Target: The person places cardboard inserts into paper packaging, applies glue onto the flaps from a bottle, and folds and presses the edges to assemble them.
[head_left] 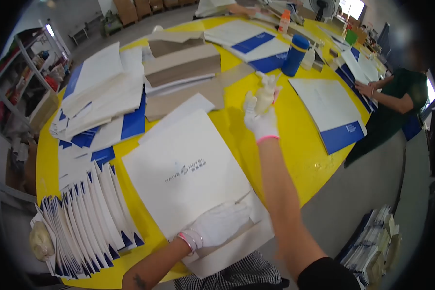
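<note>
A white paper bag (pixel 179 164) printed "NAIVE HOTEL" lies flat and slanted before me. My left hand (pixel 220 224), in a white glove, rests on its near end by the folded flap (pixel 249 237), fingers stretched out. A thin pointed edge shows beside those fingertips; I cannot tell what it belongs to. My right hand (pixel 263 121), gloved too, is closed around a cream-white squeeze bottle (pixel 265 96) above the yellow table, beyond the bag. Part of the bottle is hidden by the glove.
Folded bags (pixel 87 217) stand in a row at left. Flat sheets (pixel 99 82), brown card pieces (pixel 183 65), a blue cylinder (pixel 295 55), an orange bottle (pixel 284 21) and a blue-banded bag (pixel 328 111) lie around. A person (pixel 396 101) works at right.
</note>
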Demonstrator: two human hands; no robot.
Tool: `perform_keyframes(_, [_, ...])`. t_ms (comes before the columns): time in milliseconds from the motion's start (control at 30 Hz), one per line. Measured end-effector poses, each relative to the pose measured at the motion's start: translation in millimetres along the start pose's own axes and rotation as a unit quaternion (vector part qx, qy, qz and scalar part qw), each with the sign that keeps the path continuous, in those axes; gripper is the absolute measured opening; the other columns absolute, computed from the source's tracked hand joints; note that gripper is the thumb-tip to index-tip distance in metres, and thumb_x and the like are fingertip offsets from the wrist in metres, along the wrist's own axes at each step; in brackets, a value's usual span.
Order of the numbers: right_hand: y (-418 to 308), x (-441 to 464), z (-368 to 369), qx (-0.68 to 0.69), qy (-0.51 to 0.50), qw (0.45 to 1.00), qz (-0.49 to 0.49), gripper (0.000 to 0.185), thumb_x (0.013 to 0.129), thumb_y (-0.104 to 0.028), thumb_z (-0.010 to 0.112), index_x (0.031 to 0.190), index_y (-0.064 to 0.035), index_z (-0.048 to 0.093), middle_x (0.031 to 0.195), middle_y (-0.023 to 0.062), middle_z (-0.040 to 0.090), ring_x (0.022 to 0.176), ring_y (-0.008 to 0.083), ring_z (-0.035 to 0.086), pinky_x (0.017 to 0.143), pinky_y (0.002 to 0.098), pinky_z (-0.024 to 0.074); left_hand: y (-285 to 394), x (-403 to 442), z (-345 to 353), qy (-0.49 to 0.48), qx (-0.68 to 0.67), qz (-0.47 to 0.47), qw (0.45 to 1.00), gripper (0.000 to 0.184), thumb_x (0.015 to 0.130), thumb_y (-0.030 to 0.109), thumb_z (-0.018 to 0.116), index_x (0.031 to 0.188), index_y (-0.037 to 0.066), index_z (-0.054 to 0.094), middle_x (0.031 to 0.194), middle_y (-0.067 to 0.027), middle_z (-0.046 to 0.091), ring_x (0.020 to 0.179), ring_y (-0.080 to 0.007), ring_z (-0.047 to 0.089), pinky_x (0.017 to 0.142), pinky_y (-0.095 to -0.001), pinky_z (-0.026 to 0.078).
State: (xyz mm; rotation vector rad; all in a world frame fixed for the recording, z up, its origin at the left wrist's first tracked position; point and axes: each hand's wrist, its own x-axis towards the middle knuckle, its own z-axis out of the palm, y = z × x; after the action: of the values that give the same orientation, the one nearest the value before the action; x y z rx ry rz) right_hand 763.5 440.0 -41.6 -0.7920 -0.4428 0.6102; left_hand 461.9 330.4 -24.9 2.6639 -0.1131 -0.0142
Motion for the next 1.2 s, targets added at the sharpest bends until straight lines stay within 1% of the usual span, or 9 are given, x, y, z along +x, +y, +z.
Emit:
perform_keyframes(33, [-21, -19, -4, -0.057, -0.123, 0.990, 0.027, 0.026, 0.097, -0.022, 0.053, 0.117, -0.0054, 0.057, 0.111, 0.0075, 0.061, 0.099, 0.0157, 0.060, 0.086, 0.0266, 0.0526, 1, 0, -5, 0.025, 0.048, 0.022, 0.998, 0.038, 0.088, 0.015, 0.050, 0.123, 0.004, 0.056, 0.132, -0.0099, 0.053, 0.128, -0.0219, 0.046, 0.109, -0.0349, 0.034])
perform_keyframes(67, [-68, -55, 0, 0.315, -0.222, 0.875, 0.294, 0.025, 0.097, -0.022, 0.054, 0.114, -0.0053, 0.059, 0.111, 0.0062, 0.061, 0.099, 0.0141, 0.060, 0.087, 0.0276, 0.0511, 0, 0, -7, 0.055, 0.100, 0.044, 0.993, 0.038, 0.088, 0.015, 0.049, 0.124, 0.005, 0.056, 0.131, -0.0096, 0.053, 0.128, -0.0211, 0.046, 0.109, -0.0344, 0.034])
perform_keyframes(167, [-131, -164, -16, -0.423, -0.400, 0.813, 0.005, 0.020, 0.091, -0.024, 0.061, 0.102, -0.0079, 0.065, 0.107, 0.0035, 0.062, 0.096, 0.0176, 0.060, 0.080, 0.0320, 0.0491, -2, -3, 1, 0.102, 0.042, 0.019, 0.994, 0.037, 0.087, 0.015, 0.050, 0.122, 0.006, 0.057, 0.129, -0.0086, 0.054, 0.128, -0.0207, 0.045, 0.109, -0.0337, 0.033])
perform_keyframes(300, [-138, -208, -35, -0.604, -0.542, 0.531, -0.246, 0.019, 0.081, -0.020, 0.066, 0.098, -0.0104, 0.065, 0.104, 0.0040, 0.062, 0.098, 0.0232, 0.059, 0.083, 0.0346, 0.0474, 6, 8, -12, -0.009, -0.037, -0.053, 0.998, 0.032, 0.087, 0.016, 0.050, 0.116, 0.007, 0.059, 0.127, -0.0088, 0.055, 0.127, -0.0212, 0.046, 0.109, -0.0345, 0.034])
perform_keyframes(500, [-141, -207, -28, -0.628, -0.549, 0.498, -0.238, 0.021, 0.075, -0.017, 0.069, 0.095, -0.0122, 0.065, 0.103, 0.0025, 0.062, 0.098, 0.0216, 0.058, 0.084, 0.0359, 0.0464, 64, -72, -82, 0.296, 0.082, -0.091, 0.947, 0.017, 0.082, 0.013, 0.060, 0.097, 0.007, 0.061, 0.107, -0.0093, 0.061, 0.102, -0.0258, 0.059, 0.090, -0.0376, 0.046])
perform_keyframes(567, [-137, -207, -31, -0.606, -0.549, 0.517, -0.254, 0.022, 0.074, -0.016, 0.070, 0.095, -0.0123, 0.065, 0.102, 0.0025, 0.062, 0.097, 0.0218, 0.058, 0.083, 0.0362, 0.0464, 95, -135, -83, 0.349, 0.082, -0.335, 0.872, 0.012, 0.079, 0.011, 0.063, 0.090, 0.007, 0.060, 0.098, -0.0072, 0.060, 0.090, -0.0266, 0.058, 0.080, -0.0382, 0.047])
perform_keyframes(867, [-130, -195, -21, -0.674, -0.510, 0.530, -0.067, 0.025, 0.074, -0.015, 0.069, 0.098, -0.0123, 0.063, 0.104, 0.0053, 0.061, 0.096, 0.0237, 0.059, 0.083, 0.0389, 0.0467, 73, -136, 21, 0.216, 0.143, -0.366, 0.894, 0.033, 0.072, 0.017, 0.075, 0.100, 0.011, 0.059, 0.106, -0.0078, 0.059, 0.099, -0.0280, 0.056, 0.085, -0.0401, 0.045])
perform_keyframes(967, [-124, -181, 13, -0.674, -0.457, 0.509, -0.279, 0.048, 0.070, -0.014, 0.074, 0.115, -0.0097, 0.056, 0.112, 0.0103, 0.057, 0.104, 0.0303, 0.056, 0.089, 0.0424, 0.0442, 64, -123, -16, 0.216, 0.226, -0.431, 0.846, 0.058, 0.067, 0.025, 0.081, 0.116, 0.008, 0.055, 0.116, -0.0118, 0.055, 0.107, -0.0314, 0.053, 0.090, -0.0425, 0.044])
perform_keyframes(1200, [-88, -129, 41, -0.646, -0.656, 0.380, -0.082, 0.096, 0.055, -0.027, 0.087, 0.134, -0.0046, 0.038, 0.122, 0.0140, 0.049, 0.117, 0.0329, 0.047, 0.096, 0.0425, 0.0383, 19, -112, -49, 0.093, 0.120, -0.466, 0.872, 0.108, 0.047, 0.045, 0.088, 0.134, 0.000, 0.042, 0.123, -0.0155, 0.052, 0.112, -0.0339, 0.051, 0.096, -0.0429, 0.041])
